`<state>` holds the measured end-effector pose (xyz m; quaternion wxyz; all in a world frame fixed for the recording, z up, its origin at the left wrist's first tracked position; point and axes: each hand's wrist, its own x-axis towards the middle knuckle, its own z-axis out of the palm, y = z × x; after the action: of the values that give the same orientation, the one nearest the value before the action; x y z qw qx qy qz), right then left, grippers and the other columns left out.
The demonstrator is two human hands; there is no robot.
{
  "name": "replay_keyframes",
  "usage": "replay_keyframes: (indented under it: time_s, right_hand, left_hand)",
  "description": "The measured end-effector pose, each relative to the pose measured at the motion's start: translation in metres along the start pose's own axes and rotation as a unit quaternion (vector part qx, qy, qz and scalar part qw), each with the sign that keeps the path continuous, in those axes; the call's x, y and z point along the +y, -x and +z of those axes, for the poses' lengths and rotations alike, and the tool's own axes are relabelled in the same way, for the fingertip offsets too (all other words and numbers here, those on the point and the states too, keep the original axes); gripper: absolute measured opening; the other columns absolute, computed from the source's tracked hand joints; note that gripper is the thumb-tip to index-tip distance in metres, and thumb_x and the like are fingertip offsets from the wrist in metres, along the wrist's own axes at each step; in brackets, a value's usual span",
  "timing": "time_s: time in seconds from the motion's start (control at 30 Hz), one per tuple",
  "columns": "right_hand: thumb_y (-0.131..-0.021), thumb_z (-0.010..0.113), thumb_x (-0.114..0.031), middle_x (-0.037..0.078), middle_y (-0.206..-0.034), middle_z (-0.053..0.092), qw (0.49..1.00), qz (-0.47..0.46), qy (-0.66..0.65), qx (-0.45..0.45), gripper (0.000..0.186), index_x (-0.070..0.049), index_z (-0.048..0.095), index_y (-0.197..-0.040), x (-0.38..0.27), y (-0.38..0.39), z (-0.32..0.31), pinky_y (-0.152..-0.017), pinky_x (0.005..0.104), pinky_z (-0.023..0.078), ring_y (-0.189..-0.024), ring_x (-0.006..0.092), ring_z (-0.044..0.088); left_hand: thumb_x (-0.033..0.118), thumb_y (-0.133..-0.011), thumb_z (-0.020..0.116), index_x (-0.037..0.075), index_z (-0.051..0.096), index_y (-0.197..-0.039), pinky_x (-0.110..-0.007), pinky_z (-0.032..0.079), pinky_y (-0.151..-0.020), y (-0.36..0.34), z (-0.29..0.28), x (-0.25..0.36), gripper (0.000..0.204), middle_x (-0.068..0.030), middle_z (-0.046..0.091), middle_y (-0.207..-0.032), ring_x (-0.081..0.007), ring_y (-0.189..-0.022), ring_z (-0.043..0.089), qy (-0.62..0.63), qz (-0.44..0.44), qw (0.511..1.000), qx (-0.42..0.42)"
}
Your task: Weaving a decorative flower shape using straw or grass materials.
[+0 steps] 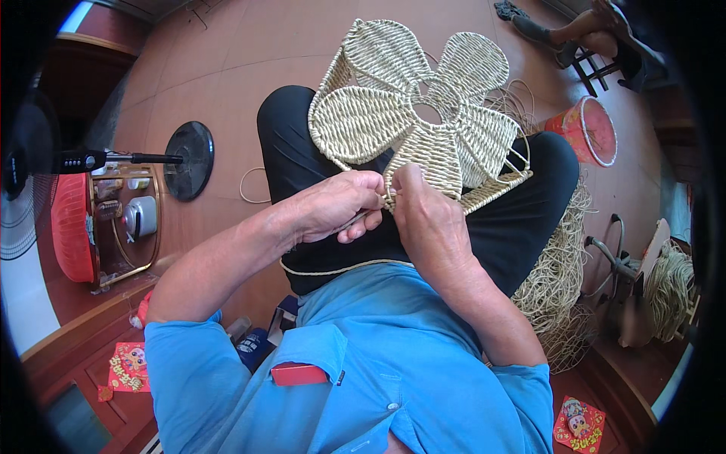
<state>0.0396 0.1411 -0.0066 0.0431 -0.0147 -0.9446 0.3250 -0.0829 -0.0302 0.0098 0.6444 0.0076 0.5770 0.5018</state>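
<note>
The flower-shaped wickerwork (423, 151) lies across the lap in black trousers (283, 147), spanning it from knee to knee, its near rim toward the waist, probably so the thighs steady it and leave both hands free. The left hand (352, 203) has its fingers curled narrowly around a thin strand; the right hand (432, 219) pinches the near rim just beside it. Their knuckles hide the exact meeting point, so whether cord passes between the right fingertips I cannot tell. The heaped cord (556, 265) beyond the right thigh is partly covered by the leg.
</note>
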Motion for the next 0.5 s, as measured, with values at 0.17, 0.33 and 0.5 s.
replay_keyframes:
  time_s: [0.17, 0.33, 0.5]
  right_hand:
    - [-0.098, 0.070, 0.002, 0.018, -0.089, 0.070, 0.983, 0.051, -0.155, 0.080, 0.022, -0.006, 0.053, -0.110, 0.004, 0.008, 0.007, -0.065, 0.0497, 0.057, -0.072, 0.0376, 0.072]
    - [-0.097, 0.061, 0.001, 0.005, -0.093, 0.065, 0.857, 0.195, -0.477, 0.020, 0.015, -0.004, 0.051, -0.107, 0.022, 0.007, -0.005, -0.067, 0.0287, 0.049, -0.072, 0.0105, 0.055]
    - [-0.096, 0.057, -0.013, 0.001, -0.091, 0.052, 0.885, 0.182, -0.412, -0.117, 0.015, -0.005, 0.053, -0.108, 0.031, 0.000, -0.030, -0.075, 0.0329, 0.047, -0.082, 0.0120, 0.050]
  left_hand:
    - [0.014, -0.109, 0.060, 0.000, 0.066, -0.122, -0.042, 0.057, -0.069, 0.022, 0.007, -0.013, 0.020, -0.0110, 0.069, -0.086, -0.0245, -0.069, 0.067, -0.433, 0.236, 0.850, 0.186]
    - [0.003, -0.094, 0.076, 0.006, 0.075, -0.113, -0.048, 0.050, -0.095, 0.031, 0.017, -0.019, 0.019, -0.0107, 0.072, -0.104, -0.0339, -0.103, 0.066, -0.542, 0.399, 0.638, 0.375]
    - [0.004, -0.094, 0.077, 0.006, 0.076, -0.107, -0.047, 0.051, -0.093, 0.016, 0.035, -0.030, 0.013, -0.0096, 0.071, -0.104, -0.0330, -0.101, 0.066, -0.506, 0.413, 0.682, 0.330]
